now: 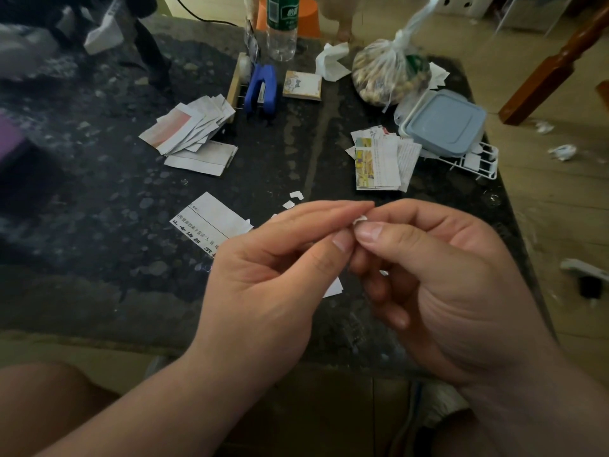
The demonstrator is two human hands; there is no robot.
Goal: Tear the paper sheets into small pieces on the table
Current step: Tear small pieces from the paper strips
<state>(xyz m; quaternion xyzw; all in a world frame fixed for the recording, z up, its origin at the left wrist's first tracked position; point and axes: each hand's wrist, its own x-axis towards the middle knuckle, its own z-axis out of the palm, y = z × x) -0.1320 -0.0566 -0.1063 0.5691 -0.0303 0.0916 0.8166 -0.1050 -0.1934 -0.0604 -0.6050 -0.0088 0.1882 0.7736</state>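
- We're over the dark speckled stone bench [99, 225], and our marker is the blue plastic stapler [262, 90] lying towards its far side.
- Both hands are raised well nearer to us than the stapler, thumb tips pressed close together.
- The left hand [263, 268] pinches a tiny white paper scrap [360, 220] between thumb and forefinger. Its other fingers lie long and loose along the forefinger.
- The right hand [438, 278] pinches the same scrap from the other side, thumb on top, with its lower fingers curled in towards the palm.
- The scrap sits up off the bench between the fingertips, nearer to us than the stapler and off to its right.
- A white printed paper sheet [211, 222] lies flat on the bench, nearer than the stapler and a little left of it, with one end hidden under the left hand.
- A few small white torn bits [295, 194] lie between the stapler and the hands.
- Just left of the stapler sits a fanned pile of white and pink paper strips [191, 130].
- Right of the stapler and nearer to us lies a stack of colour-printed paper pieces [379, 159], just beside a pale blue lidded plastic box [445, 122].
- Just beyond the stapler stands a clear plastic bottle with a green label [281, 28].
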